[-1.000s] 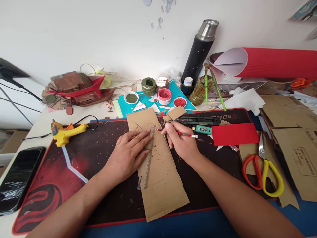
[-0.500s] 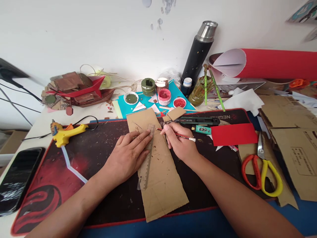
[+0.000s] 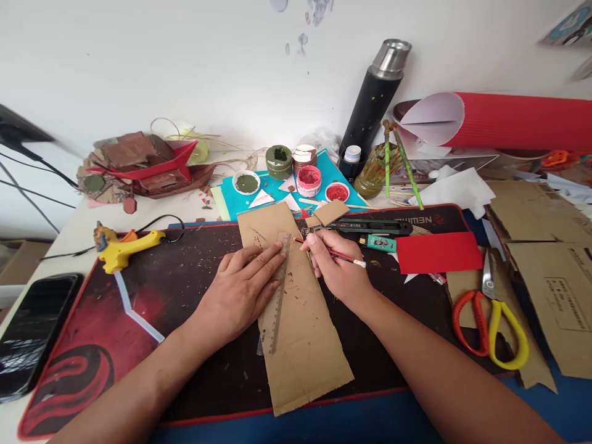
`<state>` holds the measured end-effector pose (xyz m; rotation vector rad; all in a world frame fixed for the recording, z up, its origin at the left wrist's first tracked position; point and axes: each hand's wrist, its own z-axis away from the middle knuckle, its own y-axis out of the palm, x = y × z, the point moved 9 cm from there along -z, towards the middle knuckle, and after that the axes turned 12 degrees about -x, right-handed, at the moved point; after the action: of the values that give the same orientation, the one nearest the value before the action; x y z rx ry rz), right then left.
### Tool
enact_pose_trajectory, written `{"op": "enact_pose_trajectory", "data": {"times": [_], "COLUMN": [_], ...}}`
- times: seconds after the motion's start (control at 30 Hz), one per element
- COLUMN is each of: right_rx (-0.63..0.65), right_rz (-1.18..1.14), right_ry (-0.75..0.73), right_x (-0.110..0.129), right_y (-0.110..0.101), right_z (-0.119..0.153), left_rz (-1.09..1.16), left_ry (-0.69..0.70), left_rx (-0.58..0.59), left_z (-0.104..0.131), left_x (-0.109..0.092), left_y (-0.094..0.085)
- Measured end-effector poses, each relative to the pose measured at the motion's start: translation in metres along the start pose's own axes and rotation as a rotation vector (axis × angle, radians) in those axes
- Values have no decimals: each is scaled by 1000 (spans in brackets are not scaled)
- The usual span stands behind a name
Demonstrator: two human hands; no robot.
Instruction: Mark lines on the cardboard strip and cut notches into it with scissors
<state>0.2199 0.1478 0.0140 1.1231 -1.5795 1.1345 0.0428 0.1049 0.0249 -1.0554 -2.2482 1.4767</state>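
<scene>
A long piece of brown cardboard (image 3: 308,345) lies lengthwise on the dark mat. Across its left part rests a clear plastic ruler (image 3: 277,314), slanting from upper right to lower left. My left hand (image 3: 245,283) lies flat over the ruler and the cardboard, fingers stretched out and pressing down. My right hand (image 3: 335,259) pinches a red and black pencil (image 3: 345,256) with a pale end. The pencil's tip is just right of the ruler's upper end, over the cardboard.
A yellow glue gun (image 3: 129,246) and a phone (image 3: 39,333) lie at left. Paint pots (image 3: 309,182), small cardboard pieces (image 3: 330,213) and a utility knife (image 3: 383,226) are behind the hands. Red paper (image 3: 439,251), scissors (image 3: 490,314) and more cardboard (image 3: 550,296) sit at right.
The whole view has shifted very slightly. Both hands, the ruler, the pencil and the cardboard keep nearly the same places relative to one another.
</scene>
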Motion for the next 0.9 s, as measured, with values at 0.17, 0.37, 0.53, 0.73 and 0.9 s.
{"op": "enact_pose_trajectory", "data": {"times": [0.17, 0.37, 0.53, 0.73, 0.9], "right_rx": [12, 16, 30, 47, 55], "right_rz": [11, 40, 41, 40, 56], "right_ry": [-10, 5, 12, 18, 13], "right_x": [-1, -2, -2, -3, -2], "right_y": [1, 1, 2, 4, 5], "right_z": [0, 0, 1, 1, 2], "left_rz": [10, 16, 11, -2, -32], "left_ry": [-21, -29, -25, -21, 2], "left_rx": [9, 10, 12, 17, 11], "left_z": [1, 1, 0, -1, -1], "left_x": [1, 1, 1, 0, -2], "left_y": [1, 1, 1, 1, 1]}}
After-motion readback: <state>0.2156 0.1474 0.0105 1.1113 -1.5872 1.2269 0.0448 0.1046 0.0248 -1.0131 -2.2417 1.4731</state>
